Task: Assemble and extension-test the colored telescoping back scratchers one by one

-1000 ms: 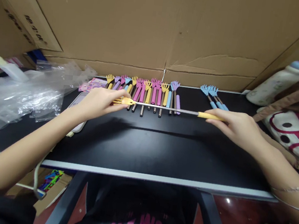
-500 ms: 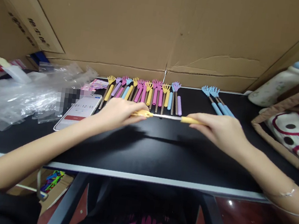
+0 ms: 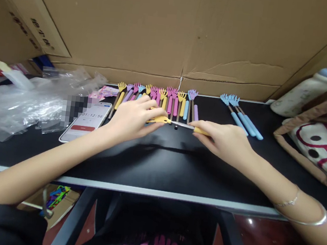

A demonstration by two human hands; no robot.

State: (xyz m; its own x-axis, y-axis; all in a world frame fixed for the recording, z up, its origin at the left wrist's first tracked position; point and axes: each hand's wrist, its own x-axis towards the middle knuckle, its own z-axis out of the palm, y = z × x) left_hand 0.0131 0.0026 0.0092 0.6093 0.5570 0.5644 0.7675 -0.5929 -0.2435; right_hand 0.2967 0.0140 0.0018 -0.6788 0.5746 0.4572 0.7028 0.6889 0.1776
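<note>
Two closed grips hold our yellow back scratcher above the table: left hand on claw end, right hand on handle. We judge this length adjustment; the next move calls for straight alignment. Other scratchers lie behind.

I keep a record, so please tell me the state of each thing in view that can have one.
Yellow back scratcher: held at both ends, rod partly showing
Left hand: pinching the claw end
Right hand: gripping the handle
Phone: screen lit, showing 01:12:56
Other back scratchers: lying in two groups
Plastic bags: crumpled, heaped
Bottle: capped
Lower box: open
</note>
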